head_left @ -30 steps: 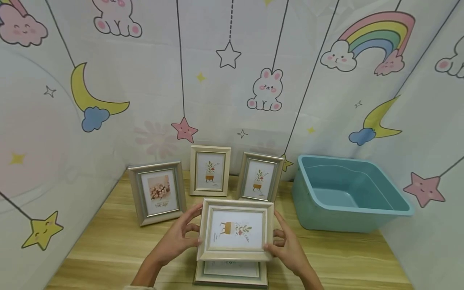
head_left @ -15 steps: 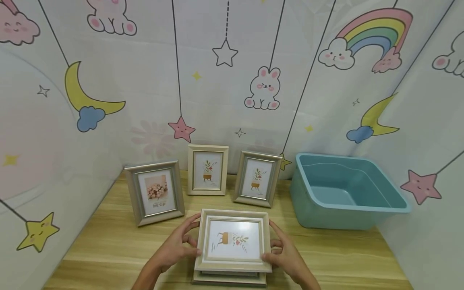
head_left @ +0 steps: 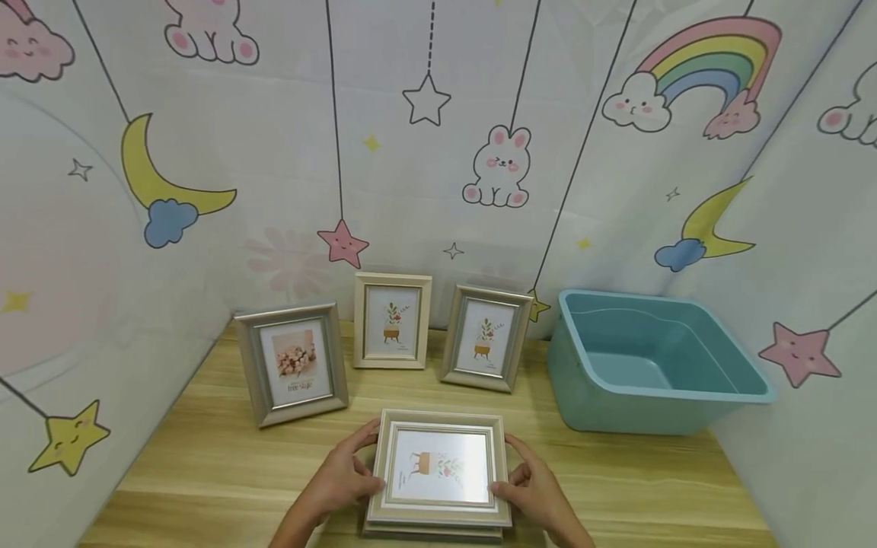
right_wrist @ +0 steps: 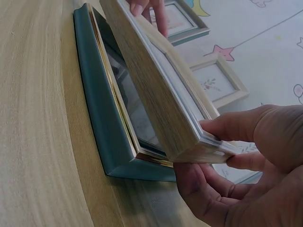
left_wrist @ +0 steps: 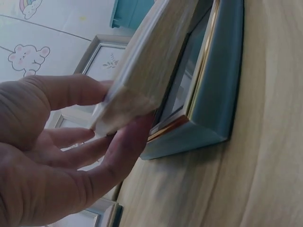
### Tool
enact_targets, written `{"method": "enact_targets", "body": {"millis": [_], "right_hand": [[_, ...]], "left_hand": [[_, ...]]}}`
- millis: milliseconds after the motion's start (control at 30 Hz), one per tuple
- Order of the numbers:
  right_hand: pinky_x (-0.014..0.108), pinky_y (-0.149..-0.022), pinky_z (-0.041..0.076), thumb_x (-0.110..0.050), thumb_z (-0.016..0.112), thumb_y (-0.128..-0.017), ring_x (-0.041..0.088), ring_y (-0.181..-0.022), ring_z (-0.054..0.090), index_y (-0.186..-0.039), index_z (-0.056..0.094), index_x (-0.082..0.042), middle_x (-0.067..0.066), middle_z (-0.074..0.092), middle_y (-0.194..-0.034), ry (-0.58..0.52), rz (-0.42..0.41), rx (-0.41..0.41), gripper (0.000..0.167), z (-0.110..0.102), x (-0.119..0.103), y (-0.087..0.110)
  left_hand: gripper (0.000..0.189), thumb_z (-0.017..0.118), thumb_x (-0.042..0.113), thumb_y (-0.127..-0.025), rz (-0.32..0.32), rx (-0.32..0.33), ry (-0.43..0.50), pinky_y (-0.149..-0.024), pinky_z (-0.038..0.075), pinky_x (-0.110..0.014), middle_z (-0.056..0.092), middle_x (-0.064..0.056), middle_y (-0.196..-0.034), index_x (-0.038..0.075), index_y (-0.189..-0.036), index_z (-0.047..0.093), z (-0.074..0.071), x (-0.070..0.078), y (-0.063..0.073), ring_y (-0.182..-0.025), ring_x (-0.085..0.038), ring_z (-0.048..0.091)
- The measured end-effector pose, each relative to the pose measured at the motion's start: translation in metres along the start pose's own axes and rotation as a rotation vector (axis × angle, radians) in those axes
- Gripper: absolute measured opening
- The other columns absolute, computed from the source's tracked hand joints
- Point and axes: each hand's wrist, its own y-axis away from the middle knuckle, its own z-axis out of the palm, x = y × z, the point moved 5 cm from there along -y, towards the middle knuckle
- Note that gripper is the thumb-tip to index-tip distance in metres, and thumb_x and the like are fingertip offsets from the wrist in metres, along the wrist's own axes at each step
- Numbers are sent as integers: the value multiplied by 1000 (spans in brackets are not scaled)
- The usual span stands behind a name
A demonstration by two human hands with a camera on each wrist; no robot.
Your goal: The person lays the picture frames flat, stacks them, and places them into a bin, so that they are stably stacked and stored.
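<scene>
Two hands pinching opposite ends, left hand [head_left: 340, 481], right hand [head_left: 536, 495], beige frame [head_left: 438, 469] between, above green frame [right_wrist: 102, 123].

Wooden tabletop [head_left: 205, 472], pale grain. White backdrop sheets [head_left: 384, 190] enclosed three sides, printed with rabbits, moons, stars, clouds and a rainbow [head_left: 712, 61] at far right. Even light.

The pale picture frame [head_left: 439, 469] is coming down; a moment ago it was held up high and tipped toward the person; now it is lying almost flat, close over the green frame [right_wrist: 102, 118] on the tabletop [head_left: 205, 464]; the left hand [head_left: 339, 481] and the right hand [head_left: 534, 495] are sinking lower with it, holding its two sides.
</scene>
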Motion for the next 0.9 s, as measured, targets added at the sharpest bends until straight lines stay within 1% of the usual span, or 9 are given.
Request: {"method": "enact_targets", "body": {"millis": [133, 267, 367, 533, 633, 733, 800, 900], "right_hand": [[22, -52, 47, -7, 80, -80, 10, -59, 54, -150, 35, 5, 6, 58, -71, 9, 12, 10, 84, 2, 0, 0], [23, -51, 50, -6, 80, -80, 12, -60, 55, -150, 35, 6, 6, 59, -73, 16, 27, 3, 83, 4, 0, 0], [26, -48, 53, -4, 79, -80, 15, -58, 57, -149, 33, 8, 8, 60, -73, 9, 36, -9, 83, 5, 0, 1], [30, -45, 55, -3, 78, -80, 16, -55, 60, -150, 32, 8, 9, 61, -72, -10, 48, -20, 84, 6, 2, 3], [31, -44, 55, -2, 78, -79, 16, -54, 61, -149, 32, 9, 8, 61, -71, -8, 44, -27, 84, 6, 2, 4], [31, -44, 54, -3, 78, -79, 16, -52, 60, -148, 33, 10, 8, 61, -70, 6, 35, -34, 83, 7, 3, 3], [31, -44, 54, -3, 78, -79, 15, -52, 60, -147, 33, 11, 7, 61, -69, 20, 26, -38, 83, 7, 3, 3], [30, -46, 55, -2, 78, -79, 14, -54, 60, -146, 34, 13, 6, 60, -69, 36, 13, -41, 81, 8, 2, 3]], "left_hand": [[90, 71, -16, -70, 3, 64, -96, -50, 54, -29, 43, -40, -143, -10, -150, 31, 2, 3, 1, -64, -17, 63], [87, 69, -17, -67, 14, 102, -158, -50, 51, -25, 50, -38, -137, -14, -147, 35, 3, 6, 3, -62, -18, 65], [86, 69, -17, -64, 12, 131, -211, -49, 48, -24, 55, -35, -134, -13, -145, 40, 3, 9, 5, -59, -16, 62], [86, 70, -14, -60, -20, 187, -341, -48, 41, -23, 62, -25, -131, -6, -143, 47, 4, 11, 5, -53, -12, 50], [86, 68, -14, -60, -29, 196, -366, -48, 39, -23, 63, -24, -130, -6, -143, 48, 5, 12, 6, -51, -11, 47], [85, 68, -13, -59, -25, 202, -385, -49, 38, -24, 65, -23, -128, -6, -142, 50, 5, 13, 6, -51, -12, 46], [84, 69, -12, -58, -22, 206, -403, -51, 39, -24, 65, -22, -127, -5, -141, 51, 4, 13, 6, -56, -13, 46], [82, 69, -11, -59, -28, 209, -419, -52, 39, -24, 66, -20, -126, -5, -139, 53, 3, 11, 6, -56, -14, 47]]}}
